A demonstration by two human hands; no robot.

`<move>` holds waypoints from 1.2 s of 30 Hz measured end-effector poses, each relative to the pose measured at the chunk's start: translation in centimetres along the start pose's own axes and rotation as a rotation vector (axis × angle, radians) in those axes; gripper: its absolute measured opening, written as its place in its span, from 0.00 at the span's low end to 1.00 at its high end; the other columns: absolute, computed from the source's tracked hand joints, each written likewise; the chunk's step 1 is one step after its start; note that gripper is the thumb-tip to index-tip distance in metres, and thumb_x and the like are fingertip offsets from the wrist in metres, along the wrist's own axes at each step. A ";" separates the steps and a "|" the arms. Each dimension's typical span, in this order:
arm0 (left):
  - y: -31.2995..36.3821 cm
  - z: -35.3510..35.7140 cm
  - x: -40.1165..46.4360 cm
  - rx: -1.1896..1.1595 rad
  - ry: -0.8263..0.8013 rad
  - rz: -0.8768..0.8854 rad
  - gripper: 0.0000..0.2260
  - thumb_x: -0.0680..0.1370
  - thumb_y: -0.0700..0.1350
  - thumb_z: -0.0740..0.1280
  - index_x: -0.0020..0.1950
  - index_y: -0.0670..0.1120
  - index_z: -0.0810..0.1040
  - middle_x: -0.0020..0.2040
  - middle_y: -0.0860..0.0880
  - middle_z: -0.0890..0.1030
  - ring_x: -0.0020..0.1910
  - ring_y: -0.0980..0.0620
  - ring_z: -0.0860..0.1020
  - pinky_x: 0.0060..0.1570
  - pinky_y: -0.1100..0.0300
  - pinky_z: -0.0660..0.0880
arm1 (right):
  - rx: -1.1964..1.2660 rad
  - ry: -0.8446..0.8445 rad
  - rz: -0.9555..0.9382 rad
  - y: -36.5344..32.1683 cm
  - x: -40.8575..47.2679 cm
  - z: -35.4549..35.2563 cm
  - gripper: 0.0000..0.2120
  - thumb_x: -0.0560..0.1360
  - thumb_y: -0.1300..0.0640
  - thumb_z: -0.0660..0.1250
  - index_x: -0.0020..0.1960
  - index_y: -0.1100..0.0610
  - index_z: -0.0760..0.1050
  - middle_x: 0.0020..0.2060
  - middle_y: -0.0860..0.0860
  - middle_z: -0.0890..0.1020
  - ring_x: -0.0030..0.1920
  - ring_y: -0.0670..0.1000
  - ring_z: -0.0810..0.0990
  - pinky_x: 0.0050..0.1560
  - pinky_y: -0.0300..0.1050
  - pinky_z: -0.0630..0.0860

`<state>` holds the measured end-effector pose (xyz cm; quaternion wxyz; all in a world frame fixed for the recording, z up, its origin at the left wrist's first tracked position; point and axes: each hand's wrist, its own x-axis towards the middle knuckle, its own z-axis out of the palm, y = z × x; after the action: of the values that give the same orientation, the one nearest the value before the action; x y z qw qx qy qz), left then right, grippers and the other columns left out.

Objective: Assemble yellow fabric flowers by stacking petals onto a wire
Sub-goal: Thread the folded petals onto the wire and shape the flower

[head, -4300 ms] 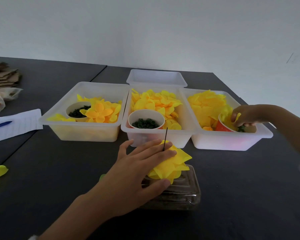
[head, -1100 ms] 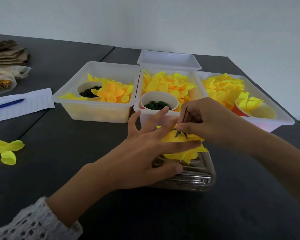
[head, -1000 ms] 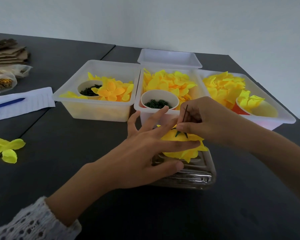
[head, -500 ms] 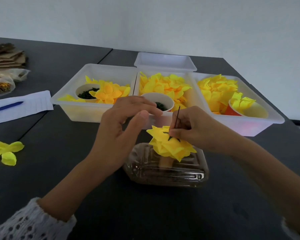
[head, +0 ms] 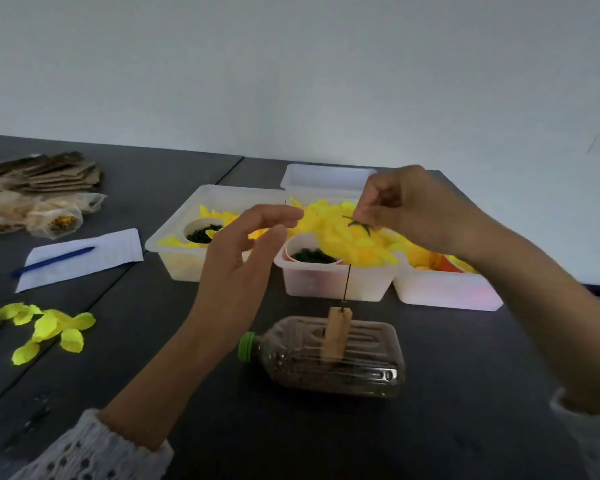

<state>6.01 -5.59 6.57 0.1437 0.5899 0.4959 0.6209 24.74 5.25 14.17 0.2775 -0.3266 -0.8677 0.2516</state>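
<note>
Yellow flower (head: 355, 242) held up in the air, a thin dark wire (head: 349, 278) hanging straight down from its underside, long axis upright. Lower tip of wire just above the tan block (head: 336, 332) standing on the plastic bottle (head: 329, 358) that lies on its side, green cap to the left; whether tip and block touch, hard to tell. Small green calyx piece (head: 359, 225) sitting atop the petals. Pinched at that top by the right hand (head: 409, 209), fingertips curled in on the wire's upper end just above the flower. Left hand (head: 243, 258) hovering just left of the flower, fingers loosely bent, holding nothing, apart from the petals.

Likely next: lifting clear of the block or setting the flower aside, so the pull must run straight up along the wire; right hand already on it, left nearer the petals for support.

Farther back, three white tubs of yellow petals (head: 222, 199), white cups of dark green bits (head: 312, 251), a red cup (head: 447, 265) at right. To the left, loose yellow-green petals (head: 49, 325), paper (head: 80, 258) with a blue pen (head: 52, 261), cardboard (head: 42, 171), all on the dark table (head: 482, 375).
</note>
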 end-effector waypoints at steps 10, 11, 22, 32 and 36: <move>0.1 2.9 -1.2 -0.512 -0.323 -0.565 0.17 0.69 0.56 0.72 0.56 0.53 0.80 0.55 0.51 0.85 0.53 0.51 0.83 0.46 0.52 0.82 | 1.357 -0.094 0.378 0.5 -6.5 4.3 0.13 0.74 0.58 0.62 0.42 0.58 0.85 0.40 0.56 0.86 0.38 0.51 0.85 0.35 0.43 0.81; 0.3 2.8 -1.9 -0.527 -0.398 -0.531 0.18 0.69 0.58 0.73 0.56 0.55 0.81 0.55 0.53 0.84 0.54 0.51 0.83 0.46 0.56 0.81 | 1.401 -0.078 0.414 0.8 -6.9 5.1 0.11 0.75 0.59 0.62 0.47 0.60 0.82 0.42 0.57 0.85 0.40 0.52 0.85 0.37 0.44 0.82; 2.2 3.8 -6.4 -0.780 -0.158 -0.720 0.24 0.73 0.47 0.75 0.67 0.49 0.75 0.61 0.46 0.82 0.58 0.43 0.81 0.56 0.43 0.79 | 1.146 0.267 0.431 1.1 -10.1 7.6 0.12 0.80 0.60 0.60 0.58 0.63 0.78 0.45 0.56 0.84 0.45 0.54 0.82 0.50 0.54 0.80; 1.8 6.5 -9.8 -0.850 0.042 -0.769 0.31 0.61 0.52 0.74 0.65 0.50 0.76 0.58 0.46 0.84 0.55 0.44 0.83 0.50 0.48 0.81 | -0.164 0.410 -0.055 -1.4 -14.6 10.4 0.19 0.73 0.58 0.73 0.61 0.49 0.74 0.54 0.42 0.73 0.51 0.43 0.75 0.45 0.28 0.70; 1.7 6.5 -10.4 -0.806 0.006 -0.825 0.35 0.60 0.55 0.74 0.67 0.53 0.74 0.61 0.46 0.81 0.59 0.43 0.80 0.56 0.43 0.79 | -0.210 0.327 0.008 -0.8 -14.5 10.2 0.21 0.72 0.54 0.74 0.63 0.48 0.72 0.54 0.44 0.73 0.48 0.41 0.71 0.44 0.29 0.66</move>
<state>15.15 -11.41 0.48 0.5861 0.2447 0.4094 0.6550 27.00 -8.15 2.67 0.3785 -0.3936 -0.8312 0.1043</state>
